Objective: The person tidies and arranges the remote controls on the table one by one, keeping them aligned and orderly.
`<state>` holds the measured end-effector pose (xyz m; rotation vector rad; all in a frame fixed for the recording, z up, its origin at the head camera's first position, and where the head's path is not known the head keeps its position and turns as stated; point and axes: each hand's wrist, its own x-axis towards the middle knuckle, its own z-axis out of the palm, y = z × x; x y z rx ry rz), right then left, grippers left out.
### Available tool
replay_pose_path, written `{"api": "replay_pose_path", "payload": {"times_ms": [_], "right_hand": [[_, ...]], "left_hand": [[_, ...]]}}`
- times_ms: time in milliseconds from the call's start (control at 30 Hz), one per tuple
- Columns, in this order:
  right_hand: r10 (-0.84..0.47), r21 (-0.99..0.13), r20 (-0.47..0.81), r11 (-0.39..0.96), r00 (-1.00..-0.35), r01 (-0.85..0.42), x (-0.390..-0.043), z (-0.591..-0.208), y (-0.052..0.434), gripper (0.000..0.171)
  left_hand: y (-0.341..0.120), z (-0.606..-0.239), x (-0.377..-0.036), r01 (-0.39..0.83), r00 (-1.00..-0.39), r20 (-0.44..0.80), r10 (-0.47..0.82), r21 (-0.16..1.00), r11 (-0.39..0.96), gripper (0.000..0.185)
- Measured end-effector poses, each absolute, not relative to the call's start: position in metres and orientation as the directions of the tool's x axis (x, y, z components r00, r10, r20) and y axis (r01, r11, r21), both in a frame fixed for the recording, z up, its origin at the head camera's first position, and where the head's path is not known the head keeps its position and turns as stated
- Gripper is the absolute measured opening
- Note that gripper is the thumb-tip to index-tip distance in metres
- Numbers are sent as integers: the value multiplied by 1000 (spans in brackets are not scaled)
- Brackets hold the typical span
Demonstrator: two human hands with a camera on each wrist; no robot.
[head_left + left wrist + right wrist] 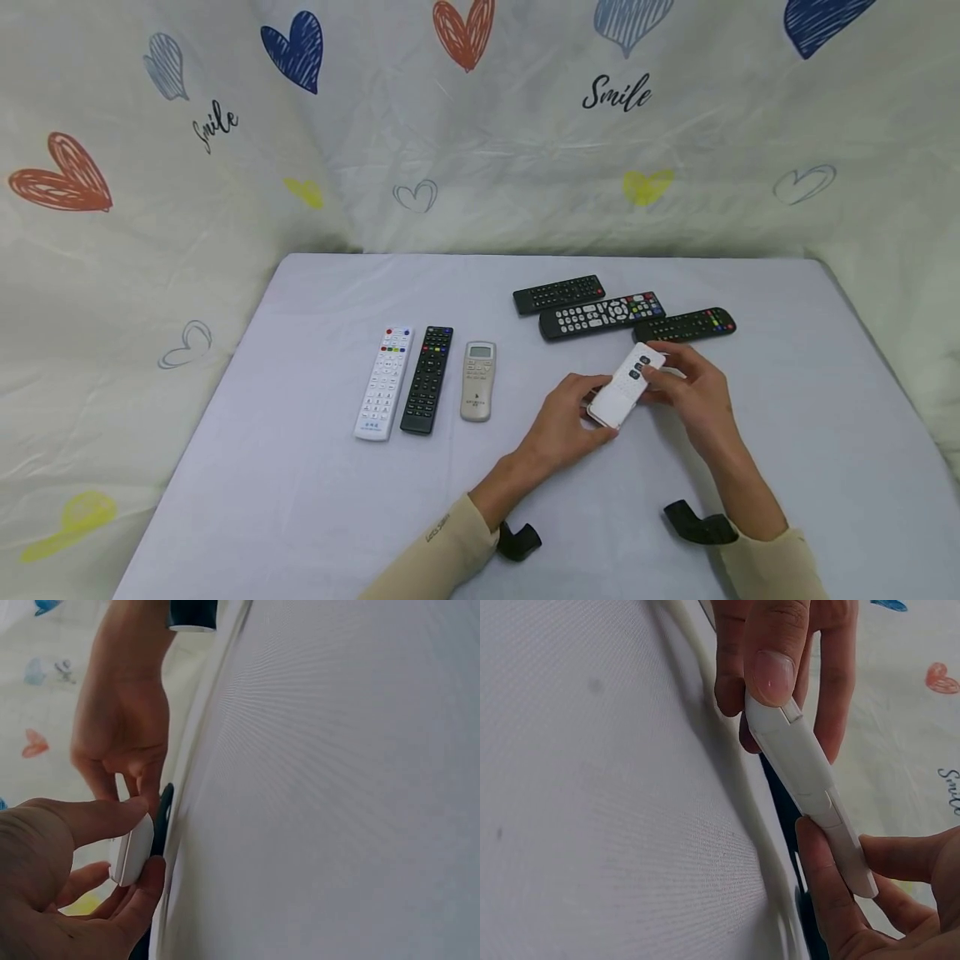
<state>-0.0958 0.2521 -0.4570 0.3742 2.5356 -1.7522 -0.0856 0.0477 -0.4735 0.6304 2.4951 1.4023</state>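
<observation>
A small white remote control with a few dark buttons is held between both hands, tilted above the white-covered table. My left hand pinches its near end between thumb and fingers. With thumb and fingers, my right hand grips the far end, the thumb close by the buttons. In the left wrist view the white remote shows edge-on between my left thumb and fingers. The right wrist view shows the side of the remote, with a seam along it and a hand at either end.
To the left lie a white remote, a black remote and a beige remote with a display, side by side. Behind the hands are three black remotes: one at the back, a larger one, and another rightward.
</observation>
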Motion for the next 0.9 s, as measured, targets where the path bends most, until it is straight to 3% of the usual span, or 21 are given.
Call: {"api": "replay_pose_path", "payload": {"times_ms": [900], "right_hand": [[105, -928, -146, 330, -984, 173, -95, -453, 237, 51]], "left_hand": [[34, -474, -72, 203, -912, 18, 409, 888, 414, 72]]}}
